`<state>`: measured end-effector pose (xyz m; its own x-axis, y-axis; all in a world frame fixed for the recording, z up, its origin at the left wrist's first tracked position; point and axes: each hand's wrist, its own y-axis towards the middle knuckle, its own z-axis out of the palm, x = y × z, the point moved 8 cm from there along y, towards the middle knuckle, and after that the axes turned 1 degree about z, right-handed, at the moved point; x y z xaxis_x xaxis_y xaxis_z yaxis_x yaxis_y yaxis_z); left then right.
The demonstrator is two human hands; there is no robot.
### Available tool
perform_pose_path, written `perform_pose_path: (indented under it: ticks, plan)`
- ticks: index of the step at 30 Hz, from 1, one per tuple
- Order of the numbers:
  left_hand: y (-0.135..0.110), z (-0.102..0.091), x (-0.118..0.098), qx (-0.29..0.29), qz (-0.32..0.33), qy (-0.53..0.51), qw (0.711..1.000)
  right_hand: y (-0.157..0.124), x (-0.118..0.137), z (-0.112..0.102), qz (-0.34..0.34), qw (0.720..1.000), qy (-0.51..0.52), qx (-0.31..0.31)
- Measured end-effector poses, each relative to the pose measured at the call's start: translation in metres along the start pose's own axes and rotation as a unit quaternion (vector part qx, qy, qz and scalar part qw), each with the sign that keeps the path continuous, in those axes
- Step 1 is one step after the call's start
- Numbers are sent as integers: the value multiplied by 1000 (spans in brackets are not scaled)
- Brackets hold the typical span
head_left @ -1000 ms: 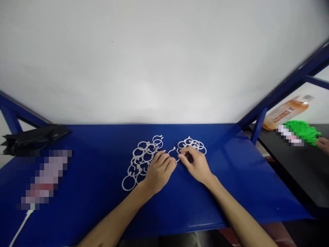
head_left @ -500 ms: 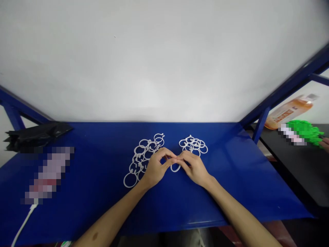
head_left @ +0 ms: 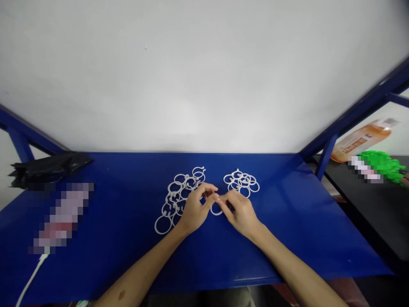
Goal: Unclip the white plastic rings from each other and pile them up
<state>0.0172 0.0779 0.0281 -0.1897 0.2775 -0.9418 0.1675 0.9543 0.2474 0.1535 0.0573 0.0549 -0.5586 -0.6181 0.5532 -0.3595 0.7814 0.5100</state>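
Head view: both hands meeting at the middle of the blue worktop [head_left: 287, 238], left hand [head_left: 194, 211] and right hand [head_left: 242, 212] each pinched shut on one white ring [head_left: 216, 209], held between the two heaps just above the surface. Judged partway through: small heap [head_left: 242, 181] on the right, perhaps eight rings, apparently handled; larger heap [head_left: 179, 197] on the left, roughly a dozen, overlapping too much for an exact count, apparently waiting. Far left, one black bag [head_left: 47, 166]; far right, one orange bottle [head_left: 361, 138] and green pieces [head_left: 383, 164].
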Motion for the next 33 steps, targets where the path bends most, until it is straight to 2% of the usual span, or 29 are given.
perform_pose_path:
  ticks: [3,6,14,17,20,23,25,27,33]
  plan:
    - [-2,1,-7,-5,17,44,999,0,-9,-10,42,996,-58,-51]
    - [-4,2,-15,-12,64,126,990,2,-15,-14,47,995,-72,-40]
    - [-3,0,-20,-18,170,238,956,6,-7,-11,-21,997,68,40]
    - [1,-6,-21,-16,185,295,937,8,-14,-13,-9,996,84,28]
    - [7,-14,-14,-31,171,399,901,13,-42,-30,50,997,32,-45]
    - [11,-19,-1,-25,150,476,866,18,-88,-55,161,978,-26,-127]
    - [11,-18,6,-11,149,497,855,20,-119,-61,235,963,-34,-127]
    - [11,-17,11,0,152,500,852,23,-140,-63,268,955,-43,-116]
    - [12,-17,9,-7,168,463,870,21,-161,-54,281,954,-53,-88]
